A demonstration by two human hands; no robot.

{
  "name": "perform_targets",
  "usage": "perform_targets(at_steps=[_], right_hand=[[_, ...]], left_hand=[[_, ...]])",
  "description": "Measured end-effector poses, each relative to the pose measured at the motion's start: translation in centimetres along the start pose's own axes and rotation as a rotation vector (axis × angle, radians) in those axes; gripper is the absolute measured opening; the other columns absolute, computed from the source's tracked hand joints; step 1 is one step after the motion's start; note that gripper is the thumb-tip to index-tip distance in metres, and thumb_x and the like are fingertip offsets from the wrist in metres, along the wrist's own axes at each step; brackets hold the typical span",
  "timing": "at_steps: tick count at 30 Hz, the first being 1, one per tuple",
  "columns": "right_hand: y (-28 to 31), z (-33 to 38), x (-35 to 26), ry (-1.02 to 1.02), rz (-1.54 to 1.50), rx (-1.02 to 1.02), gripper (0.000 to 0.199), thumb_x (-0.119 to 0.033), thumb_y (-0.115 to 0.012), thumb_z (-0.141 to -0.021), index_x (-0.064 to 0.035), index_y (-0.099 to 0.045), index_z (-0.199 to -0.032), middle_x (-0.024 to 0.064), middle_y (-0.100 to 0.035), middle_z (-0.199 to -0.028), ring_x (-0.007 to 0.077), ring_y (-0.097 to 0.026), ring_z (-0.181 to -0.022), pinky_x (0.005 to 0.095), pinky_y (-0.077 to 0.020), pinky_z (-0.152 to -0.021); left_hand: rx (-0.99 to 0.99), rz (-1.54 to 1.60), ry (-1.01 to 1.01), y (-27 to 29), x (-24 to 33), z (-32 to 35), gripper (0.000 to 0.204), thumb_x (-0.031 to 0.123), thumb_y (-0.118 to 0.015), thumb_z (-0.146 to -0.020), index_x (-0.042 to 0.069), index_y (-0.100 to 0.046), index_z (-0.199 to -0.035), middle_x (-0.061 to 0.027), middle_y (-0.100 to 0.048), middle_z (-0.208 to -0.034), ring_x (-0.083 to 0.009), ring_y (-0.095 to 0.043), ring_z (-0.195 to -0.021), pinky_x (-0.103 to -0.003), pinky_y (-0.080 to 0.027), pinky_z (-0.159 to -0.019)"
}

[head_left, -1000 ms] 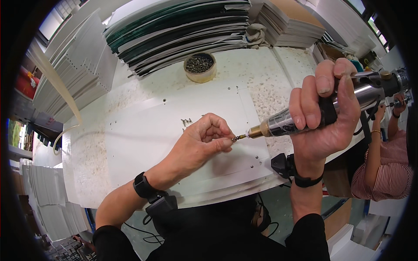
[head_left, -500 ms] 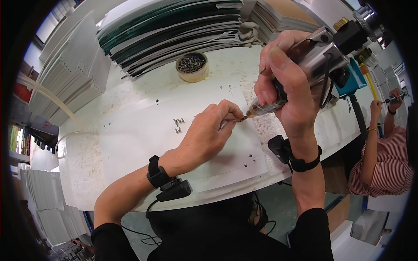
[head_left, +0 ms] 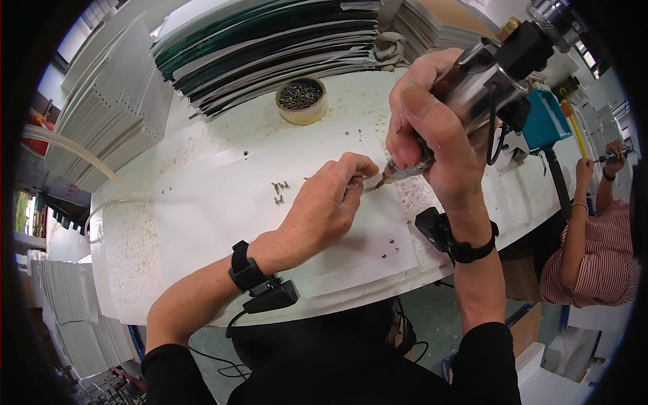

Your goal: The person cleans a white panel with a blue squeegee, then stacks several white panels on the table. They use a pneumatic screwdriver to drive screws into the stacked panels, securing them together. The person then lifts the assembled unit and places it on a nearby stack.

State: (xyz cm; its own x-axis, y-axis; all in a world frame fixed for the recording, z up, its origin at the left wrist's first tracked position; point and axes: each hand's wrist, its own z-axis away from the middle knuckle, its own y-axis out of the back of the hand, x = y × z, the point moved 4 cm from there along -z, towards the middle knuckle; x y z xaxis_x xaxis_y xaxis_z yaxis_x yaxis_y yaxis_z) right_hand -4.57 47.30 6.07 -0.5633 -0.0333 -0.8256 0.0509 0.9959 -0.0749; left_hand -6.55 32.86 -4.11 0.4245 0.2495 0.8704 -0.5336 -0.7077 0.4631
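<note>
My right hand (head_left: 442, 128) is wrapped around a silver power screwdriver (head_left: 472, 94), which slants down to the left. Its narrow tip (head_left: 382, 181) is at the right part of a white panel (head_left: 216, 223), close beside my left fingertips. My left hand (head_left: 324, 199) rests low over the panel with thumb and fingers pinched together; whatever is between them is too small to make out. Several loose screws (head_left: 279, 192) lie on the panel left of that hand. Farther back, a round tub (head_left: 302, 101) is full of small dark screws.
Green-and-white stacked sheets (head_left: 270, 50) stand behind the tub, and white perforated panels (head_left: 111, 101) are piled at left. A clear hose (head_left: 81, 152) curves over the left side. A teal dustpan-like object (head_left: 547, 118) is at right. Beyond it, another person (head_left: 594, 250) holds a tool.
My right hand and the screwdriver have shifted slightly left. My left fingers remain pinched beside the tip. The loose screws on the panel have not moved relative to it.
</note>
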Motion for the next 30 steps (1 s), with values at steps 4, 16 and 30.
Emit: perform_targets(at_steps=[4, 16, 30], right_hand=[[-0.1, 0.1, 0.3, -0.055, -0.03, 0.02, 0.018, -0.013, -0.065, -0.096, -0.0034, -0.049, -0.097, 0.0075, -0.053, -0.071, 0.0093, -0.046, -0.044, 0.0268, -0.0399, -0.041], [0.1, -0.9, 1.3, -0.086, -0.078, -0.096, 0.022, -0.019, -0.067, -0.096, -0.0041, -0.05, -0.099, 0.0087, -0.054, -0.073, 0.0097, -0.047, -0.043, 0.0241, -0.0363, -0.038], [1.4, 0.5, -2.1, 0.199, -0.24, -0.206, 0.022, -0.019, -0.052, -0.106, -0.0032, -0.046, -0.12, 0.0105, -0.053, -0.094, 0.0083, -0.038, -0.045, 0.0258, -0.0408, -0.042]], left_hand=[[0.005, -0.007, -0.015, 0.0, -0.1, 0.0, 0.022, 0.001, -0.055, -0.098, 0.005, -0.055, -0.12, -0.0158, -0.067, -0.103, -0.0337, -0.064, -0.096, -0.043, -0.051, -0.083], [-0.002, -0.005, -0.055, 0.1, -0.3, 0.2, 0.023, 0.002, -0.054, -0.099, 0.001, -0.053, -0.122, -0.017, -0.065, -0.101, -0.0286, -0.064, -0.09, -0.038, -0.052, -0.082], [0.057, -0.618, -0.1, 11.0, -1.7, 4.7, 0.011, 0.005, -0.072, -0.091, 0.004, -0.073, -0.102, -0.0094, -0.069, -0.101, -0.0283, -0.066, -0.096, -0.037, -0.055, -0.083]])
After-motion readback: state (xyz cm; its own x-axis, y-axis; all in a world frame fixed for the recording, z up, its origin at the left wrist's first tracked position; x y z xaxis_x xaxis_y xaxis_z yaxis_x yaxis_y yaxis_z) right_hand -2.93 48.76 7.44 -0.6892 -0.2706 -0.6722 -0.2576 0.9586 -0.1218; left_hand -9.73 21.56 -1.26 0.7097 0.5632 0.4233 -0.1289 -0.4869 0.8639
